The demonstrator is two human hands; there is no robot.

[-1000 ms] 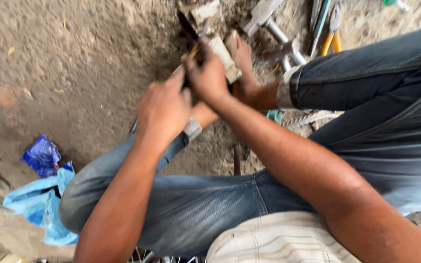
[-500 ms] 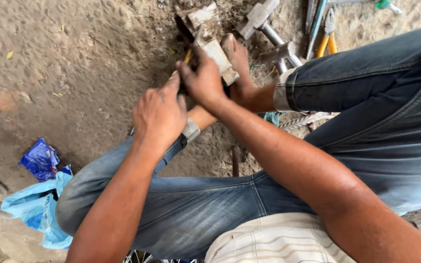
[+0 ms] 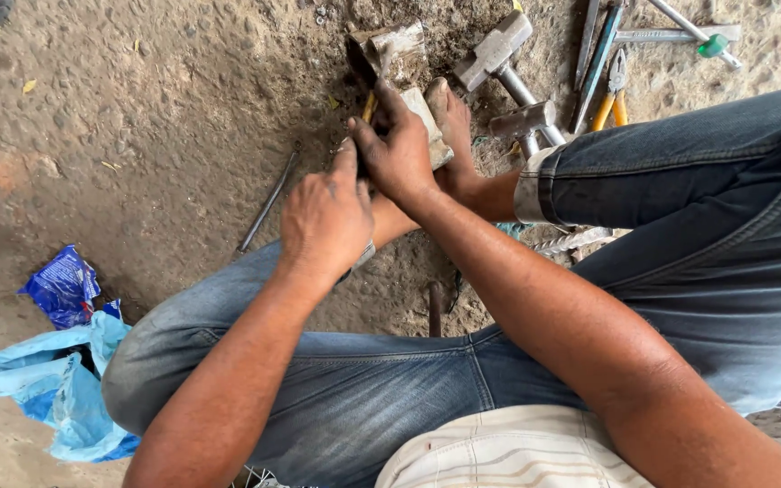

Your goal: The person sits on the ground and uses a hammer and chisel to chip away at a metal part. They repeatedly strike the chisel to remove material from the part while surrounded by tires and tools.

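My right hand [image 3: 398, 152] is closed around a thin yellow-handled tool [image 3: 369, 107], whose tip points at a worn metal block [image 3: 428, 117] on the dirt. My bare foot [image 3: 452, 113] rests against that block. My left hand [image 3: 327, 217] sits just below the right hand with its fingers curled and its index finger raised against the right hand. What it holds is hidden. A second rusty metal block [image 3: 392, 45] stands just beyond the hands. My jeans-clad legs frame the work on both sides.
Two hammers [image 3: 499, 50] [image 3: 528, 119], yellow-handled pliers [image 3: 615, 90], a green-handled screwdriver [image 3: 711, 43] and other long tools lie at the upper right. A thin metal rod [image 3: 268, 199] lies left of my hands. A blue plastic bag [image 3: 56, 384] and blue wrapper [image 3: 63, 285] lie at the lower left.
Both hands stay at the metal block with only small shifts. My left hand has slid slightly lower, below the right hand.
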